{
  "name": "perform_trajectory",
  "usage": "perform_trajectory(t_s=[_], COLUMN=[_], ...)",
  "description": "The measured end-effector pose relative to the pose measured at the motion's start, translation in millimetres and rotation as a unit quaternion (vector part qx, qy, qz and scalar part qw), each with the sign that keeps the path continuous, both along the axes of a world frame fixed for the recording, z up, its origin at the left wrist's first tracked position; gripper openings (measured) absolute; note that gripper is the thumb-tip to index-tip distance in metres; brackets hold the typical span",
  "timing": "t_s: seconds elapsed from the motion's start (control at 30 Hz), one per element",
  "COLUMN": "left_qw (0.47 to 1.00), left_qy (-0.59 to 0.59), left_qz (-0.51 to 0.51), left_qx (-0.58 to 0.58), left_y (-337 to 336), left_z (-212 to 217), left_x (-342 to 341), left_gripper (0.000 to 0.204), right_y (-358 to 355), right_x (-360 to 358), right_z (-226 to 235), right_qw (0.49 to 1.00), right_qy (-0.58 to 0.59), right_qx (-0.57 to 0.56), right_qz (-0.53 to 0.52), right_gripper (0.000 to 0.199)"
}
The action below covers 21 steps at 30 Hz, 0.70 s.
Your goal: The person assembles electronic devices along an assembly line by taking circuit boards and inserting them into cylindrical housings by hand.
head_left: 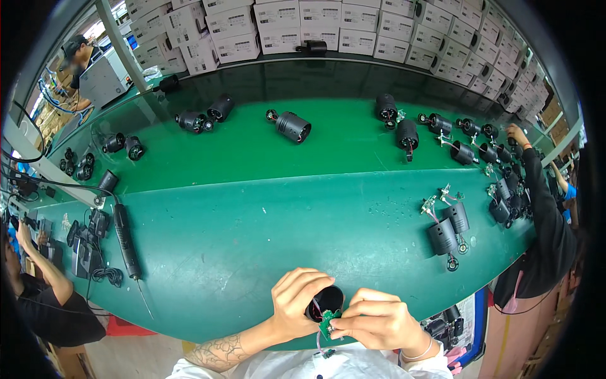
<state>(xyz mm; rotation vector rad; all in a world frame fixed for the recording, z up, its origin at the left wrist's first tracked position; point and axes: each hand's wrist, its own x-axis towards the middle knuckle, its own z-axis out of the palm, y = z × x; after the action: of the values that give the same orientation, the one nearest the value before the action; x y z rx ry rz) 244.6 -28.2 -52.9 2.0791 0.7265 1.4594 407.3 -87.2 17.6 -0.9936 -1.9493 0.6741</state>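
Lower centre of frame: the left hand (295, 302) is curled around the left side of a black cylindrical housing (329, 299), open end showing. The right hand (377, 320) pinches a small green circuit board (326, 323) at its fingertips, in front of the housing's lower rim; from where I stand, I cannot tell whether board and rim touch. Worktop (208, 234): corded screwdriver (126, 241) at left of frame, well apart from both hands.

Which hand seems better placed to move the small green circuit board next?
Probably the right hand: it pinches the small green circuit board, while the left hand grips the hollow black cylinder.
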Motion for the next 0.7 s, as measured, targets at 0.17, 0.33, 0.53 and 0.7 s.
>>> perform_trajectory(t_s=[0.17, 0.33, 0.53, 0.7], left_qw=[0.999, 0.999, 0.998, 1.000], left_qy=[0.010, -0.005, -0.020, -0.009], left_qz=[-0.004, -0.017, -0.029, -0.012], left_qx=[-0.030, -0.051, -0.044, -0.013], left_y=[-3.8, -6.1, -5.0, -5.2], left_z=[7.7, 9.8, 4.7, 2.5], left_x=[0.4, -0.2, -3.7, -3.0], left_gripper=[0.040, 0.040, 0.046, 0.044], right_y=[5.3, 4.7, 4.7, 6.4], right_x=[-7.2, -21.9, -26.8, -27.1], right_z=[-6.4, -19.7, -20.3, -14.2], right_qw=[0.992, 0.972, 0.975, 0.987], right_qy=[0.091, 0.058, -0.037, -0.039], right_qx=[0.023, 0.109, 0.153, 0.100], right_qz=[-0.082, -0.200, -0.157, -0.122], right_gripper=[0.022, 0.020, 0.017, 0.014])
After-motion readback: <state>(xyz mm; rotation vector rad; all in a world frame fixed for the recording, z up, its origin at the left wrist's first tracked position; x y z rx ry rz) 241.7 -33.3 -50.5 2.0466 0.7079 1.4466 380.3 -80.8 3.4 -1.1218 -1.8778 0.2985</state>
